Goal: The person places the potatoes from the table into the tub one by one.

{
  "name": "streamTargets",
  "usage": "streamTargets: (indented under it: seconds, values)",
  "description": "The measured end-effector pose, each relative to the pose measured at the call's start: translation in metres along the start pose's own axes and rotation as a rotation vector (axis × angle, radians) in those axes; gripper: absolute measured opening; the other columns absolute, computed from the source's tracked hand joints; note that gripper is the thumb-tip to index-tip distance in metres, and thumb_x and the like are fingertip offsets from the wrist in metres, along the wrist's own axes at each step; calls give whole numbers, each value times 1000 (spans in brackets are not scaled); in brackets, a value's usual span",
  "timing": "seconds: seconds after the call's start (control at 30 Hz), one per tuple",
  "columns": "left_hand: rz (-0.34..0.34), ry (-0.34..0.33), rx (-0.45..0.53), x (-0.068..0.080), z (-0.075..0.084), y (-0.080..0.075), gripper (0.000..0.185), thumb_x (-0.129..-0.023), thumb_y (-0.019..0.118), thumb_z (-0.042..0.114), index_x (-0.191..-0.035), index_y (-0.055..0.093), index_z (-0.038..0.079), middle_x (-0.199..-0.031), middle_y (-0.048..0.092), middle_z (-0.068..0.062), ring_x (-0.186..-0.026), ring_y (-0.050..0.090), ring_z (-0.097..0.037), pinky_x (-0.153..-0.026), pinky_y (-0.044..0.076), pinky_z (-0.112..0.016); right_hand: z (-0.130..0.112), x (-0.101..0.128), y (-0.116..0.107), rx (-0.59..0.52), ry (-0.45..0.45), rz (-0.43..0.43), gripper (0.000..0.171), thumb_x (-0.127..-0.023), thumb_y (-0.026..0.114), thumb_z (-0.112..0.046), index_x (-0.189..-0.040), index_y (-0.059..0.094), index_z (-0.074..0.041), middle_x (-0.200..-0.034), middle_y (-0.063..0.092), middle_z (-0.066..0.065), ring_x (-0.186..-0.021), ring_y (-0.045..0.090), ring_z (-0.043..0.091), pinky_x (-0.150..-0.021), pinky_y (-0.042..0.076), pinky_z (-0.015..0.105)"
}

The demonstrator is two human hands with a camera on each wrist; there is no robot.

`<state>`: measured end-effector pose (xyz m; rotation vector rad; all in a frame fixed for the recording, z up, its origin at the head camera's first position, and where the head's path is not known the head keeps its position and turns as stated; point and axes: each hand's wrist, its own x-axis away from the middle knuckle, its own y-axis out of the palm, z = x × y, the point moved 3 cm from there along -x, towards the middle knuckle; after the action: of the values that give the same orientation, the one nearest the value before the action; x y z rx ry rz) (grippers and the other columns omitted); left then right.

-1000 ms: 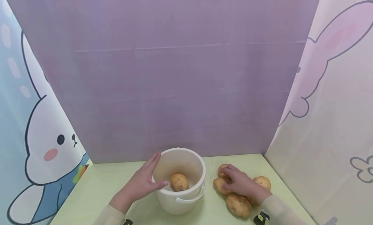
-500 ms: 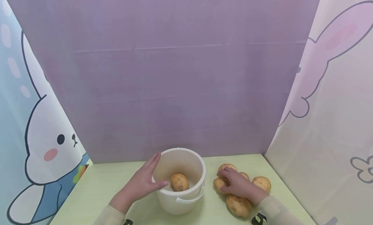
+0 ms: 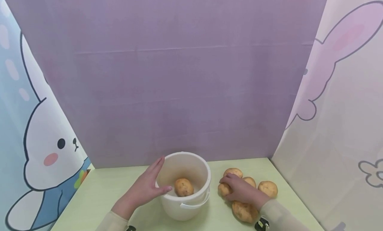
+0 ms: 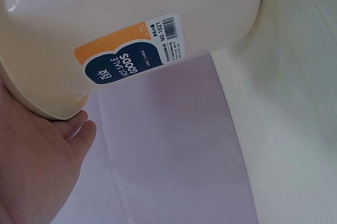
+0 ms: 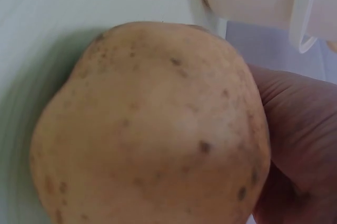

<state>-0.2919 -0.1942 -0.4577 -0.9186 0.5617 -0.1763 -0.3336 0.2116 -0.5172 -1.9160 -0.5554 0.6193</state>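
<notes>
My left hand (image 3: 146, 186) lies along the left side of a white bucket (image 3: 182, 212), its fingers straight at the rim and its thumb across the edge. In the left wrist view, those fingers (image 4: 79, 132) touch the rim beside a labelled wall. One potato (image 3: 184, 187) lies inside the bucket. To the right, my right hand (image 3: 243, 191) curls its fingers round the leftmost potato (image 3: 223, 189) of a loose group. A potato (image 5: 152, 129) fills much of the right wrist view, with part of the hand (image 5: 303, 134) behind it.
Around the right hand lie more potatoes: one at the back (image 3: 233, 172), one at the right (image 3: 268, 189), and one in front (image 3: 244, 211). The bucket's handle (image 3: 195, 204) hangs down on its near right side. A purple backdrop (image 3: 191, 91) rises behind the pale green table (image 3: 119, 177).
My right hand has slid slightly left and nearer, its fingers leaving the back potato and closing round the leftmost one. The left hand has stayed at the bucket.
</notes>
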Motion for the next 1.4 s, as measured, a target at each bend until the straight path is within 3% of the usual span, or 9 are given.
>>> streamTargets:
  seconds: [0.13,0.47,0.67,1.1,1.4]
  values:
    - [-7,-8,-2,2,-1,1,117,-93,81,64,-174,27,0,-178,30,-23,-159,37,-50,-121,39,-72,3,-1,3,10,1,3,57,-81,92,-14,-134,73,-6,-133,63,4,-120,62,24,-107,58,48]
    - [-3,1,-13,1,2,-2,116,-92,82,62,-173,28,-2,-177,31,-25,-157,39,-51,-120,40,-73,-2,-3,-7,40,-51,132,54,-85,89,-20,-136,74,-12,-131,63,2,-118,62,22,-99,60,47]
    - [-4,-8,-6,1,2,-2,115,-93,83,60,-173,27,-1,-178,30,-24,-158,38,-51,-121,39,-72,-6,-10,-22,-12,-21,153,52,-89,88,-20,-138,73,-14,-125,61,-8,-114,60,14,-96,58,42]
    - [-3,-3,-1,2,1,-2,116,-91,84,58,-173,28,-1,-178,31,-24,-158,38,-51,-120,40,-74,-17,-20,-60,-106,6,212,53,-90,88,-19,-141,70,-20,-131,61,-7,-113,60,14,-96,57,38]
    - [-3,-6,3,1,-1,0,118,-92,81,66,-174,27,0,-178,30,-24,-158,38,-51,-120,40,-73,-31,-33,-84,-118,-90,266,51,-93,88,-16,-141,71,-13,-127,62,-6,-108,60,15,-90,58,37]
